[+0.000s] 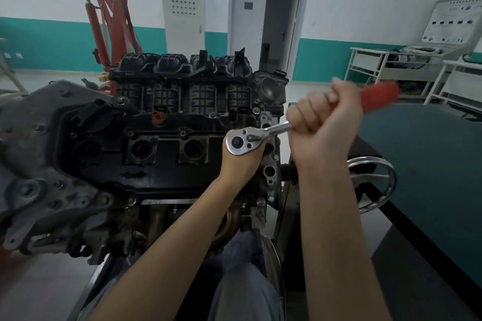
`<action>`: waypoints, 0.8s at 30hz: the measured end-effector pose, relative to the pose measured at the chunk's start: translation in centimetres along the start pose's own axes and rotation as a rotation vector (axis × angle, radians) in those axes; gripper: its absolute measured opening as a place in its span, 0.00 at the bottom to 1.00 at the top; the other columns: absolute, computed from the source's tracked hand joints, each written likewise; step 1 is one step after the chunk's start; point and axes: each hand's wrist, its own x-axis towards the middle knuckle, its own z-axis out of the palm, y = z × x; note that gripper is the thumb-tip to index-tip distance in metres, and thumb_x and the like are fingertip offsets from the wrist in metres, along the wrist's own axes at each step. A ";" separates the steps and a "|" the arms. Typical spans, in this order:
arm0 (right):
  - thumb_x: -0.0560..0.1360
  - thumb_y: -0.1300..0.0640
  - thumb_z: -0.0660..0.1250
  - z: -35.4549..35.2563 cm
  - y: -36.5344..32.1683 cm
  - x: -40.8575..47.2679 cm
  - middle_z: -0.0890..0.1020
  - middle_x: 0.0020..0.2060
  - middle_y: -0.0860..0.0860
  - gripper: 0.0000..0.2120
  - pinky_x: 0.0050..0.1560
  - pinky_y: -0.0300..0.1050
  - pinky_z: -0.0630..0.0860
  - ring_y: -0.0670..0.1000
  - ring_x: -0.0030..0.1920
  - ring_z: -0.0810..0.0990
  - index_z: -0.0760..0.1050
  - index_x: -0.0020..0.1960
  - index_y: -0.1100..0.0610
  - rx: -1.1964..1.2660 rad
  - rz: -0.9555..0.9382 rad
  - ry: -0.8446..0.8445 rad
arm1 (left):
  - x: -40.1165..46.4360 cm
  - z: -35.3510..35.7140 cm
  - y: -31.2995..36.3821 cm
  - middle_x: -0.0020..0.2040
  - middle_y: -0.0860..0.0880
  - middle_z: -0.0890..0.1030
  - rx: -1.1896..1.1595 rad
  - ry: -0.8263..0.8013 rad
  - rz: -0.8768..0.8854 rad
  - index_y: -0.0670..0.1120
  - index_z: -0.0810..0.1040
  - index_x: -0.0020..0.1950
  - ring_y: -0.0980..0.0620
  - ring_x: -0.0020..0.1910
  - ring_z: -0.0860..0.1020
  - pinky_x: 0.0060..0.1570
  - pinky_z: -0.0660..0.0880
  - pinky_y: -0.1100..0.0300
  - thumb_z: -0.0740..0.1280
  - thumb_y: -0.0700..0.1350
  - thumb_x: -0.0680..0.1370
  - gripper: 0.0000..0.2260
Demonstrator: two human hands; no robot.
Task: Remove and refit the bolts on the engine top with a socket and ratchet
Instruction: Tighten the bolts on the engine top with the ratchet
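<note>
A person works a ratchet (260,135) over the right end of a black engine top (167,154) in a workshop. The right hand (323,122) is closed in a fist around the ratchet's red grip (378,96), which angles up and to the right, its far end blurred. The ratchet's chrome head sits above the engine's right edge, with the left hand (242,161) directly beneath it; that hand's fingers are hidden behind the tool, so whether they hold anything cannot be told. The socket and the bolt under the head are not visible.

The engine fills the left and centre of the scene, its ribbed black manifold (182,70) on the far side and a grey metal cover (31,138) at the left end. Two open round wells (167,150) show along the top. A chrome handwheel (375,182) stands just right of the engine, beside a dark green tabletop (430,151). Far behind are a red hoist (112,18), a grey cabinet (182,15), a door (266,23) and white racks (391,65).
</note>
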 end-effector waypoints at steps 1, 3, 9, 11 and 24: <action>0.79 0.62 0.56 0.6 -0.3 1.0 0.59 0.17 0.45 0.19 0.17 0.34 0.56 0.44 0.17 0.54 0.60 0.30 0.53 -0.064 0.069 -0.051 | -0.1 0.0 0.0 0.20 0.60 0.64 -0.011 -0.013 0.002 0.56 0.64 0.21 0.61 0.20 0.62 0.24 0.58 0.73 0.64 0.33 0.74 0.27; 0.78 0.63 0.56 1.9 -0.5 2.3 0.60 0.17 0.45 0.19 0.16 0.33 0.56 0.43 0.17 0.55 0.60 0.29 0.54 -0.180 0.195 -0.140 | -0.4 0.1 0.3 0.19 0.59 0.63 -0.003 -0.034 0.012 0.56 0.64 0.20 0.61 0.20 0.61 0.23 0.58 0.74 0.64 0.35 0.74 0.26; 0.78 0.62 0.56 1.3 -0.1 1.2 0.59 0.17 0.45 0.20 0.16 0.34 0.55 0.43 0.17 0.54 0.60 0.29 0.54 -0.051 0.118 -0.061 | -0.3 -0.1 0.3 0.19 0.60 0.65 -0.032 -0.039 -0.013 0.56 0.66 0.19 0.61 0.19 0.63 0.23 0.58 0.74 0.64 0.32 0.74 0.27; 0.79 0.61 0.56 -0.1 0.1 -0.5 0.59 0.18 0.45 0.19 0.17 0.35 0.56 0.44 0.18 0.54 0.60 0.29 0.53 0.057 -0.009 0.047 | -0.2 -0.2 0.2 0.20 0.60 0.67 -0.032 -0.042 -0.004 0.57 0.69 0.20 0.62 0.21 0.65 0.25 0.60 0.74 0.65 0.31 0.74 0.28; 0.78 0.63 0.56 1.6 -0.3 2.1 0.59 0.17 0.45 0.19 0.17 0.33 0.55 0.43 0.17 0.55 0.60 0.29 0.54 -0.140 0.201 -0.103 | -0.3 -0.2 0.2 0.20 0.60 0.63 -0.041 -0.057 0.019 0.55 0.65 0.20 0.61 0.19 0.61 0.23 0.57 0.74 0.62 0.33 0.74 0.26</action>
